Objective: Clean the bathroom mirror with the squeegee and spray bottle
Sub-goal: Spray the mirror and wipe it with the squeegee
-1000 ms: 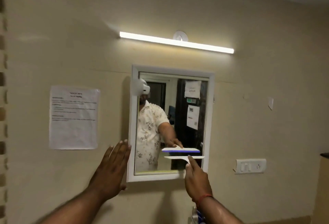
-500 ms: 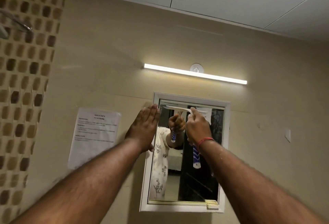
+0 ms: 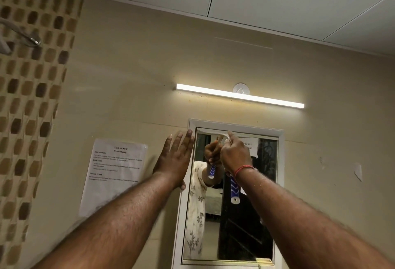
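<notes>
White printed paper (image 3: 115, 170) is stuck on the wall (image 3: 128, 76) to the left of the mirror (image 3: 281, 183). Above the mirror a long tube lamp (image 3: 267, 100) is lit, with a small round white fitting (image 3: 241, 89) just behind it. To the right of the mirror a small white scrap (image 3: 358, 171) sits on the wall. The left forearm (image 3: 119, 221) and the right forearm (image 3: 299, 215) reach up in front of the mirror, and the right one covers part of the glass. The left hand (image 3: 175, 159) lies flat, fingers straight and close together, on the wall at the mirror's upper left corner, with its fingertips at the edge of the frame. The right hand (image 3: 234, 155), with a red thread (image 3: 243, 169) on the wrist, is closed firmly around the squeegee (image 3: 233, 183) in front of the upper part of the glass. Its handle (image 3: 235, 194), striped blue and white, hangs down below the fist. The pale blade (image 3: 210, 133) is at the top edge of the glass and seems to touch it, but it is blurred and partly hidden by the fingers. The glass reflects the fist, the handle and a flowered shirt (image 3: 196, 204). The wall is plain beige. Far to the left of the mirror is a strip of brown mosaic tiles (image 3: 27, 98) with a chrome pipe (image 3: 25, 36), and above is a white panel ceiling (image 3: 235, 1).
</notes>
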{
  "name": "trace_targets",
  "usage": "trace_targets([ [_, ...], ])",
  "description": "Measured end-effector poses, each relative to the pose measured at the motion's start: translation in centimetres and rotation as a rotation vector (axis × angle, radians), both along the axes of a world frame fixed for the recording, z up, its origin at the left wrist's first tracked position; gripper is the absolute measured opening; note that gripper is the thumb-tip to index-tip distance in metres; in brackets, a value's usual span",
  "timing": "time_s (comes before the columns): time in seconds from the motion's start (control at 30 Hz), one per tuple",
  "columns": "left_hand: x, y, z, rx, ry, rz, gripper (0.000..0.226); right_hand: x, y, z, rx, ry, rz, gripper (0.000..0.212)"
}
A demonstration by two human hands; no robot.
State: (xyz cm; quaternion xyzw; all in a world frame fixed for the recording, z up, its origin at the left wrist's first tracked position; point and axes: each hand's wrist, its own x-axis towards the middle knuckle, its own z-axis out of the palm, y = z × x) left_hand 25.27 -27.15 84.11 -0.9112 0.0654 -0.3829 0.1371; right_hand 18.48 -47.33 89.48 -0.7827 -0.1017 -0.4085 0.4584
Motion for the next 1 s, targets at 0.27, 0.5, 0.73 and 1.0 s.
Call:
trace_targets([
  [0.27,0.2,0.2,-0.2,0.009,0.005,-0.031,0.183,0.9,0.7,-0.6,-0.053,-0.034,-0.071,0.047],
  [0.5,0.4,0.3,-0.5,0.001,-0.001,-0.064,0.183,0.9,1.0,-1.0,-0.126,-0.040,-0.090,0.049],
  [0.73,-0.4,0.3,-2.6,0.035,-0.013,-0.072,0.174,1.1,1.3,-1.7,-0.111,-0.005,-0.111,0.054],
  [1.0,-1.0,0.6,-6.4,0.035,-0.014,-0.096,0.179,1.4,1.3,-3.9,-0.132,0.056,-0.144,0.057],
])
